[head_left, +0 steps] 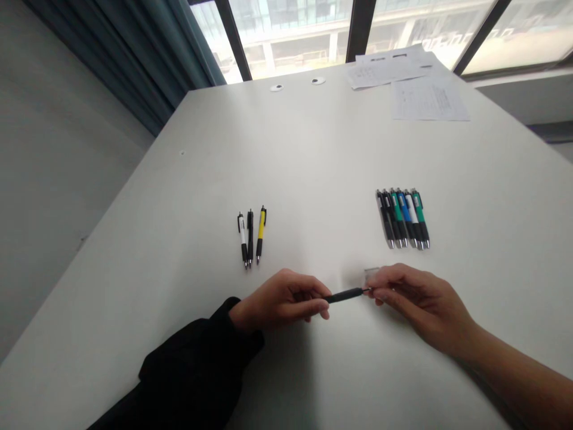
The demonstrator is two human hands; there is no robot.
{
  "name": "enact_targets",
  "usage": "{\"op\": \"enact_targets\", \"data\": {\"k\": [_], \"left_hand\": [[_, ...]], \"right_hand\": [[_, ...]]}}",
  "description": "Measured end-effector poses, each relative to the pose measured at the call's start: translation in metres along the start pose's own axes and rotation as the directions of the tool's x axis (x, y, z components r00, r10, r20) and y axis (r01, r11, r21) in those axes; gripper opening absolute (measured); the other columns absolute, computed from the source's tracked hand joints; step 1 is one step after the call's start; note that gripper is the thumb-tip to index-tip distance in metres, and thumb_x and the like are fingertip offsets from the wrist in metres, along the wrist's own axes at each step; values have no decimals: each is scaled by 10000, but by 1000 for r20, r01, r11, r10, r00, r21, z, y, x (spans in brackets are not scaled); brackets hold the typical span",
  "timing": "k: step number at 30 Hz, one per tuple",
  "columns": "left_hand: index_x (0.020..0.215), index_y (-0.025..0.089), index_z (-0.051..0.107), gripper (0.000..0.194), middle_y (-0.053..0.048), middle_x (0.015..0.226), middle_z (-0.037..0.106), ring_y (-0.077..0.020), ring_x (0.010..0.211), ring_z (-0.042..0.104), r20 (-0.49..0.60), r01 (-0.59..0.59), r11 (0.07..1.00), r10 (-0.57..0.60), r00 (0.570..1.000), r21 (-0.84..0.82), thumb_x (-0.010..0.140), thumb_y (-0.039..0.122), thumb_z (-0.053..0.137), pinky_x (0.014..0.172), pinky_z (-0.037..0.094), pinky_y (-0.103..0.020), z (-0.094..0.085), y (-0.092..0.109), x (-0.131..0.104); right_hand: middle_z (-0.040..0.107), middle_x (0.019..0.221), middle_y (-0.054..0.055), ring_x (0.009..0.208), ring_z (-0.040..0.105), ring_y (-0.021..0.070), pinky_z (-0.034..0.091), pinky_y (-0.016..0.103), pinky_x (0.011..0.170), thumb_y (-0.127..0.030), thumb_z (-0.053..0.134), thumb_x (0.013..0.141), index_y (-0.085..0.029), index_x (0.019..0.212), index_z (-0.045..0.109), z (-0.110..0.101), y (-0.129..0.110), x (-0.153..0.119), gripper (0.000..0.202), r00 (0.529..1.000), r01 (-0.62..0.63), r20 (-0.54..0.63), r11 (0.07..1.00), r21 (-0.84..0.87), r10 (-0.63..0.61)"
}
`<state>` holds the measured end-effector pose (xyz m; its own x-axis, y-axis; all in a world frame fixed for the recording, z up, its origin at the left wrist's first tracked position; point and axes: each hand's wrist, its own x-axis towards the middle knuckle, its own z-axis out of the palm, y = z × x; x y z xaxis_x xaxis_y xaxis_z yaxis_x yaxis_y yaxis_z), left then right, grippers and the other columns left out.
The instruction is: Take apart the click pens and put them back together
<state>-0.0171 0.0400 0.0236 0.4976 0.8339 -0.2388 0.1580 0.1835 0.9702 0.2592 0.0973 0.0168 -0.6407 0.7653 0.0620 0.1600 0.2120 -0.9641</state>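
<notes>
My left hand [286, 301] is closed around a dark pen [344, 295], holding it nearly level above the white table. The pen's black grip points right, and its rear part is hidden in my fingers. At its thin tip, the thumb and fingers of my right hand [416, 301] are pinched together. Whether the tip piece is apart from the barrel is too small to tell. Just behind my right fingertips lies a small clear piece [371, 273], partly covered by them.
Beyond my left hand lie a white pen [242, 233], a black pen [250, 236] and a yellow pen [261, 233]. Several pens [403, 218] lie side by side farther right. Paper sheets [427, 98] and two white oval pieces are near the window edge.
</notes>
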Motion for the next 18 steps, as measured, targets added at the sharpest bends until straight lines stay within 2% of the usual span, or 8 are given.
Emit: {"op": "enact_targets", "data": {"k": [7,11,14,18], "left_hand": [[962,81,706,215,-112,779,764,-100,587,617,-40,-32,999,32,999,-16,920,287,661,588,502,-182,14,2,4],[930,92,704,203,-88,749,745,-94,571,598,-119,-53,999,54,991,12,920,291,663,568,475,-181,21,0,5],[923,105,706,180,-54,726,722,-86,571,583,-177,-85,993,98,979,82,927,277,655,574,458,-180,24,-2,5],[924,122,728,117,-18,713,690,-84,609,570,-230,-135,957,196,953,259,877,226,705,597,434,-176,28,-4,6]], "right_hand": [[606,794,10,703,577,152,482,273,635,-245,521,1016,-230,963,611,-1,-3,1,105,999,22,40,996,-81,-19],[565,766,-2,673,537,144,456,267,622,-246,444,1043,-227,945,561,-2,-5,1,154,998,32,64,988,-150,-22],[553,745,-11,654,520,140,442,260,606,-251,429,1047,-227,933,544,-1,-4,2,164,998,17,58,981,-193,-6],[532,711,-24,617,496,134,425,252,574,-239,442,1038,-228,915,532,2,-4,3,153,998,32,59,974,-224,-20]]}}
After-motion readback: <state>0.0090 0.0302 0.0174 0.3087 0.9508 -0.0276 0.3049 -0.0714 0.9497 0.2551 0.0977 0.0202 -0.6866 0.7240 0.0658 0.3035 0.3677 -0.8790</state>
